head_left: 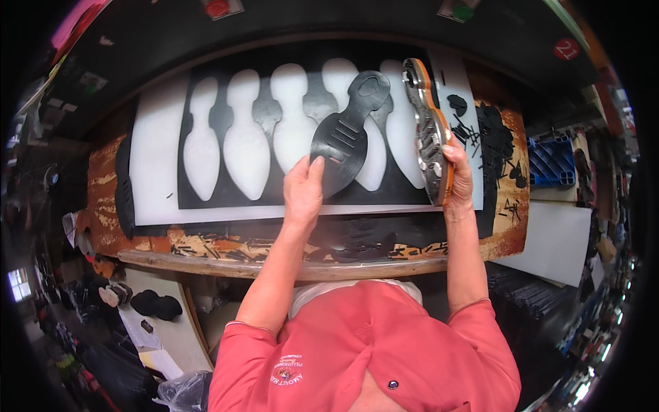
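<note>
Between thumb and fingers, my left hand (304,189) grips a black shoe sole (341,141) with several slots cut across its wide part and an oval mark at its far end. My right hand (458,172) is wrapped round a sole-shaped cutting die (430,137), metal with an orange edge, tilted on its side. Beneath both lies a black sheet (274,201) with several sole-shaped holes, through which a white board (158,151) shows. The held sole covers part of these holes. The fingers under the sole are hidden.
Black offcuts (495,134) are heaped at the board's right, and thin scraps lie along the worn wooden bench edge (274,266). A dark machine beam (329,20) with red and green buttons spans the far side. A blue crate-like object (551,163) stands to the right.
</note>
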The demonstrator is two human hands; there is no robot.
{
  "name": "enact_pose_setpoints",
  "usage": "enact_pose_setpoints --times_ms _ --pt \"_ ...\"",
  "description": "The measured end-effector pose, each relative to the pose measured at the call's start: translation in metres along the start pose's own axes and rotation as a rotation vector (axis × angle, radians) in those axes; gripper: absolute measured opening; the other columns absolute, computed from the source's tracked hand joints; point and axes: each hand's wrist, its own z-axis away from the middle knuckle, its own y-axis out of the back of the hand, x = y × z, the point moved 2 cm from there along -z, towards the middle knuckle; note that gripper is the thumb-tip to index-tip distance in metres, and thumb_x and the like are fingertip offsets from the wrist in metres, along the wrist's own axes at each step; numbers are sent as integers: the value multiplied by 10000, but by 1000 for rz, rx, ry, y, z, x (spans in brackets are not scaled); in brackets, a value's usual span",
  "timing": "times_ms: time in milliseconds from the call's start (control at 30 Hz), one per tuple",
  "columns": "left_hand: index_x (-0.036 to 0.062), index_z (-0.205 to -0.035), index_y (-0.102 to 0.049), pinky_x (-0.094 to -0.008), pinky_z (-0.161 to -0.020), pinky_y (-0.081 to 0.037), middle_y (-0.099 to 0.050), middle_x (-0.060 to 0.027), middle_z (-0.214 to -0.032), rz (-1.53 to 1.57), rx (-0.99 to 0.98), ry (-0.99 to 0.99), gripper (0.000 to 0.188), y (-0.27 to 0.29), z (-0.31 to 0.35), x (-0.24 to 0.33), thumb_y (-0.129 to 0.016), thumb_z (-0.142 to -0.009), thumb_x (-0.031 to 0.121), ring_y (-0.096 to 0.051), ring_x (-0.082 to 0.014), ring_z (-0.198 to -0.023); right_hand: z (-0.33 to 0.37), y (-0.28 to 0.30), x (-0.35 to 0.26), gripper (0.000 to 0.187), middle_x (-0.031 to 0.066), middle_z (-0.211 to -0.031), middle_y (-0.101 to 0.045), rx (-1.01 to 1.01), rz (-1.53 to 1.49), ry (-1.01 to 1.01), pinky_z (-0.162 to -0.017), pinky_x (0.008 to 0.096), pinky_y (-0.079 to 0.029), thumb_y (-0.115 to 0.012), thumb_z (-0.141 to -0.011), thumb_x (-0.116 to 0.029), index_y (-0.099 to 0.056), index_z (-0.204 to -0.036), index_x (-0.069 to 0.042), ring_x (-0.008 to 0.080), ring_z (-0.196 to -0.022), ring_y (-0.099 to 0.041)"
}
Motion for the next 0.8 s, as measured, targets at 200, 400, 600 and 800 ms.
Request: enact_pose_setpoints --times_ms 200,400,600,800 --pt "-67 -1415 -635 -310 -1003 -545 -745 -109 -1258 -30 188 -129 328 55 21 18 -571 -1122 66 -687 -146 -1098 20 -12 -17 709 128 -1277 -699 158 496 110 -1037 320 -530 -766 -885 -143 -543 -1512 103 201 -1145 -684" --pt "-46 -1368 -674 -318 -1007 -535 -764 -98 -1199 -223 447 -371 317 136 40 49 -617 -1090 94 -683 -153 -1086 43 -8 6 751 318 -1621 -429 213 1626 329 -1222 498 -391 -809 -836 -179 -568 -1540 -73 459 -1487 -422" --pt "-64 -1353 -682 -352 -1024 -536 -752 -169 -1230 -475 825 -518 333 275 31 94 -606 -1073 99 -695 -230 -1135 43 26 17 782 298 -1664 -381 231 1683 325 -1257 512 -334 -798 -867 -202 -524 -1595 -122 470 -1514 -380" --pt "-23 -1306 -717 -434 -1073 -519 -745 -238 -1280 -856 1209 -572 330 468 25 135 -652 -1009 106 -704 -370 -1209 48 26 15 763 255 -1657 -402 263 1641 306 -1188 469 -436 -786 -871 -165 -531 -1589 -117 406 -1447 -475"
